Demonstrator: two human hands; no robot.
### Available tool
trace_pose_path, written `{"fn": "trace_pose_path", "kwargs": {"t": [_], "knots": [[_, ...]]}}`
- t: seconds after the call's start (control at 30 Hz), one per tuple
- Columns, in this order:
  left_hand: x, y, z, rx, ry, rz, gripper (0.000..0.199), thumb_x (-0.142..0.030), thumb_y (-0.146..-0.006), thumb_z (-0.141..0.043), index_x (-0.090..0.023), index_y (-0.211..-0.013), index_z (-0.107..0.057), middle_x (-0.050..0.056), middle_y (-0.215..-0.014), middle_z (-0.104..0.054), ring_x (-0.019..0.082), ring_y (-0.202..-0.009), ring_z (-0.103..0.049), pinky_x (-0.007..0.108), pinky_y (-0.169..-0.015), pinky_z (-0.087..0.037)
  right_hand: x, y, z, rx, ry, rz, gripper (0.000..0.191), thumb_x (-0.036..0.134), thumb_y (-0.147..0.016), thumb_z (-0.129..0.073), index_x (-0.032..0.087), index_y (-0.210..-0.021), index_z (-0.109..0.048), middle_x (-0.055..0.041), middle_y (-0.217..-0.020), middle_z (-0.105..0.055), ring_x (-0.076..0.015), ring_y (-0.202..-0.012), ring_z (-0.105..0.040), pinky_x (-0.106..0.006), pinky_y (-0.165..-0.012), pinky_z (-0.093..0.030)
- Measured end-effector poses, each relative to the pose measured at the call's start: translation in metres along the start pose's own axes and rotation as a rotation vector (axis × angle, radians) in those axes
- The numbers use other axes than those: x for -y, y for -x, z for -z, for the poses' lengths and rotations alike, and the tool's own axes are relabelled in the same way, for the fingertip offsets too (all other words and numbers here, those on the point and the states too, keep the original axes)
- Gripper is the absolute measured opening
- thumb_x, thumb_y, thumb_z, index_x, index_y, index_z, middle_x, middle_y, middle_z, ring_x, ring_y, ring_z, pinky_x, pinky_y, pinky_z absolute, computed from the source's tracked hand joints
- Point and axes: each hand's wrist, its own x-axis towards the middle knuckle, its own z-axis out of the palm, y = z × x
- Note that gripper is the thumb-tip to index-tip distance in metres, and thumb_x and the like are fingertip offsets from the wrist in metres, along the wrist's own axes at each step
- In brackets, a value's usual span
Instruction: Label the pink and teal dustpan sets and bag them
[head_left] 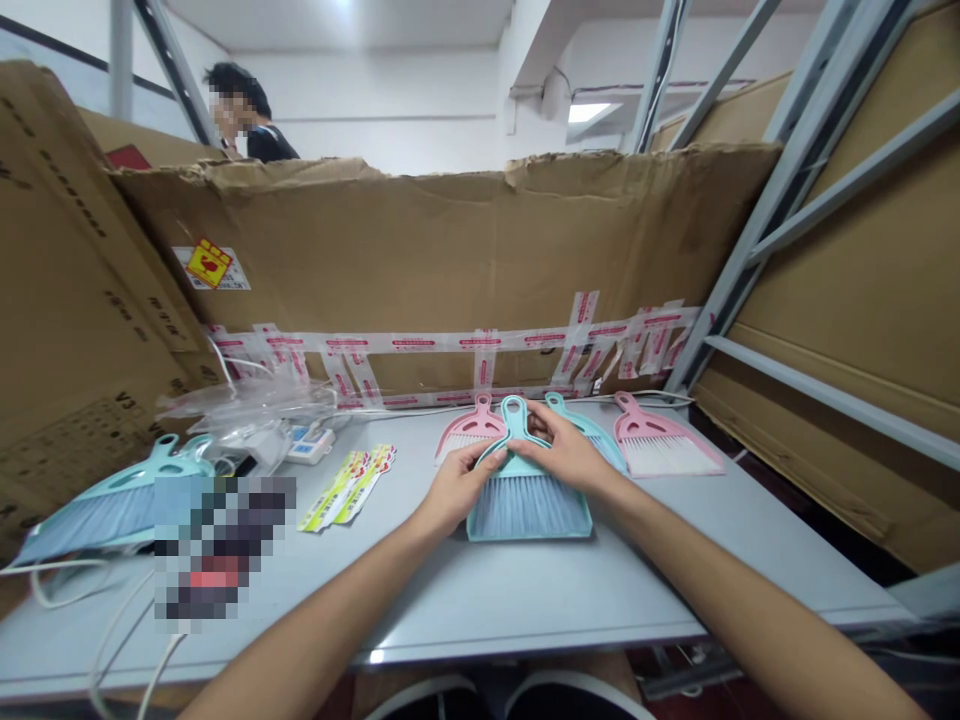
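Observation:
Both of my hands hold a teal hand brush (529,508) with blue-grey bristles, which lies on the grey table (480,600) in front of me. My left hand (456,488) grips the left side of its looped handle, and my right hand (559,450) grips the right side. Just behind them lie a pink brush (469,428) and a second teal brush (592,430), partly hidden by my hands. Another pink brush (664,447) lies to the right. A third teal brush (97,510) lies at the far left, partly behind a pixelated patch (221,550).
Yellow-green label strips (345,490) lie left of my hands, near a clear plastic bag (240,410) and a small white device (311,443). Taped cardboard (450,260) walls the table's back, with a metal shelf frame (750,220) at right. White cables (97,640) trail at left. A person (247,115) stands beyond.

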Motion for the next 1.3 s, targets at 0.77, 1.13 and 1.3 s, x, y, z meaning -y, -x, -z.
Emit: {"fn": "trace_pose_path", "kwargs": {"t": [0.77,1.13,1.3], "knots": [[0.0004,0.0018,0.0008,-0.048,-0.122,-0.094,0.048,-0.057,-0.096,-0.081,-0.022,-0.128,-0.086,0.009,-0.135,-0.082,0.036,-0.13,-0.073,0.05,-0.117,-0.054,0.0059,-0.0007,-0.0004,0.043,-0.133,-0.089,0.046,0.058,-0.083,-0.09,0.02,-0.107,-0.075,-0.0056,-0.105,-0.078,-0.0255,-0.101,-0.069,-0.04,-0.096,-0.053],[0.0016,0.0009,0.0022,-0.048,-0.085,-0.052,0.052,-0.058,-0.091,-0.085,-0.021,-0.126,-0.087,0.01,-0.126,-0.085,0.037,-0.122,-0.076,0.049,-0.112,-0.057,0.0086,-0.0013,-0.0017,0.062,-0.179,-0.096,0.054,0.058,-0.078,-0.094,0.022,-0.112,-0.075,-0.0055,-0.11,-0.08,-0.0265,-0.106,-0.072,-0.04,-0.097,-0.055],[0.0027,0.0003,0.0021,-0.058,-0.108,-0.039,0.053,-0.059,-0.09,-0.086,-0.02,-0.126,-0.087,0.01,-0.129,-0.084,0.038,-0.123,-0.076,0.053,-0.116,-0.055,0.0056,-0.0045,0.0,0.001,-0.165,-0.117,0.051,0.068,-0.084,-0.085,0.022,-0.106,-0.079,-0.0029,-0.093,-0.075,-0.0212,-0.084,-0.065,-0.034,-0.077,-0.053]]}}
